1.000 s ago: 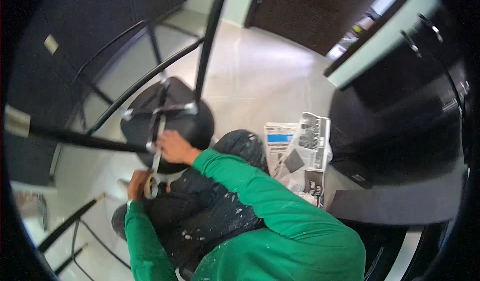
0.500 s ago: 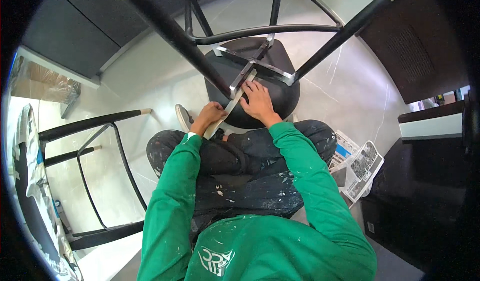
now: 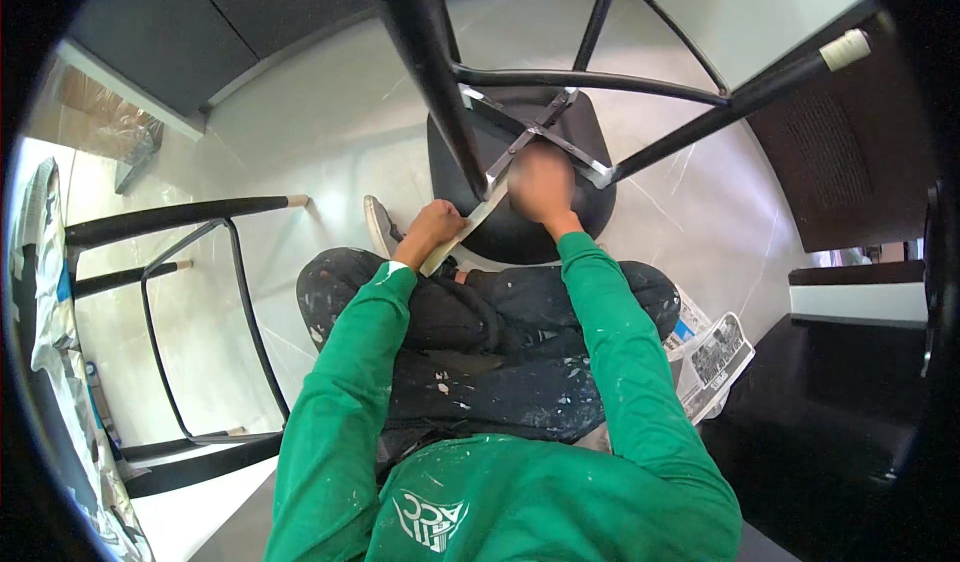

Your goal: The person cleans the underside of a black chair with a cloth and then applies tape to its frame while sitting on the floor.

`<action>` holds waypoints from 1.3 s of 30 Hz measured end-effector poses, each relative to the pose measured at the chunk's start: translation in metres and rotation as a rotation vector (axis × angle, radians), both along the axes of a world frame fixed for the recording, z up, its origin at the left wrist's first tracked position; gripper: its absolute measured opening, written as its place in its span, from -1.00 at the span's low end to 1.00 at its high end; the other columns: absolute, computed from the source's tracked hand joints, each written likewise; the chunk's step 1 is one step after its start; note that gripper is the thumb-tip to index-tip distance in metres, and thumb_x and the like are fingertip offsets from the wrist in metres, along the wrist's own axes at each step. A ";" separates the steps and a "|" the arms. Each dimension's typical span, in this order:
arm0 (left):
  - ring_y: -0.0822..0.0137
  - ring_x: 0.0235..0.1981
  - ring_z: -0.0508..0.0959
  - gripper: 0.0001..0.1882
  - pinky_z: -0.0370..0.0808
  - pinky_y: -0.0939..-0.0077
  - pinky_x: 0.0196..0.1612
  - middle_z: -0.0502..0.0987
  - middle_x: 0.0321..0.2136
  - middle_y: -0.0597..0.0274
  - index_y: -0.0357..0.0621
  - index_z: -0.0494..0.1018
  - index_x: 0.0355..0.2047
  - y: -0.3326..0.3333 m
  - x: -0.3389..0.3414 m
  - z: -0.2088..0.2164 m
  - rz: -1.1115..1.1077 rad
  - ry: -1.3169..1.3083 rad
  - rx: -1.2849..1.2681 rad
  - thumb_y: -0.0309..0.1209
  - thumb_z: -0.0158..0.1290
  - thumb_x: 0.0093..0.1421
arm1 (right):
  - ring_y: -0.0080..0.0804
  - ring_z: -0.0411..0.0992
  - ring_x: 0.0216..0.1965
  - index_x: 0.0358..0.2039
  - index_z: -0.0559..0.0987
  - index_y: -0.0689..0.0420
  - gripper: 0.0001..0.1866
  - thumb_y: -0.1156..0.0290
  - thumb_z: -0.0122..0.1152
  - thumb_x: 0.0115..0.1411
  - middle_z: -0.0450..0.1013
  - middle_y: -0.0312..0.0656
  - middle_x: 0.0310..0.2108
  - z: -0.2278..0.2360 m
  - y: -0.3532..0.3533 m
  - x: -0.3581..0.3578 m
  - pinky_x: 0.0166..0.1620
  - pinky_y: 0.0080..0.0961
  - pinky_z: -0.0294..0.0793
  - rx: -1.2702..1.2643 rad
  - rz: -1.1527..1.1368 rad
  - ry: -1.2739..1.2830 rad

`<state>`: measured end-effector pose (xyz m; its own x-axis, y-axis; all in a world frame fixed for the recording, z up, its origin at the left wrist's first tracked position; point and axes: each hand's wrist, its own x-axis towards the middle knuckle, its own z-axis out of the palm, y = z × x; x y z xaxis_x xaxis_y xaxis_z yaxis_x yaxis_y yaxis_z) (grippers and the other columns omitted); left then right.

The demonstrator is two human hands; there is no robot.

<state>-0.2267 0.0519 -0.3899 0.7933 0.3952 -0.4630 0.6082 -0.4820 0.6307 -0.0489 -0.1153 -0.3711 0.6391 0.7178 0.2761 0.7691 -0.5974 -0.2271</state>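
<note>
A black stool lies upside down, its rounded seat (image 3: 445, 167) on the floor and its legs (image 3: 435, 72) pointing up. Metal cross brackets (image 3: 533, 128) with bare silvery ends span the seat's underside. A pale strip of masking tape (image 3: 482, 216) runs slantwise along a bracket arm, past the base of the near-left leg, toward my lap. My left hand (image 3: 437, 226) is closed in a pinch on its lower end. My right hand (image 3: 543, 187) is over the seat beside the strip's upper end, close to the brackets; a blur hides its fingers.
Another black stool frame (image 3: 180, 222) with tape-tipped legs lies at the left. Folded newspapers (image 3: 715, 357) are by my right knee. A dark cabinet (image 3: 150, 22) lines the far left, and a dark brown panel (image 3: 825, 152) stands at the right. Overhead, the stool's footrest ring (image 3: 600, 81) arches across.
My view has shifted, so the upturned stool appears a little farther right. My left hand still pinches the tape; my right hand stays near the brackets, its fingers now blurred.
</note>
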 end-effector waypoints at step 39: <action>-0.10 -0.13 0.63 -0.54 0.53 0.18 -0.05 0.62 -0.23 -0.23 -0.25 0.65 -0.28 0.011 0.021 -0.106 -0.277 -0.082 0.116 -0.10 0.23 -0.04 | -0.50 0.32 -0.44 -0.24 0.42 0.20 -0.55 0.06 0.35 0.22 0.35 -0.27 -0.51 0.114 0.068 -0.090 -0.33 -0.44 0.38 0.713 0.114 0.688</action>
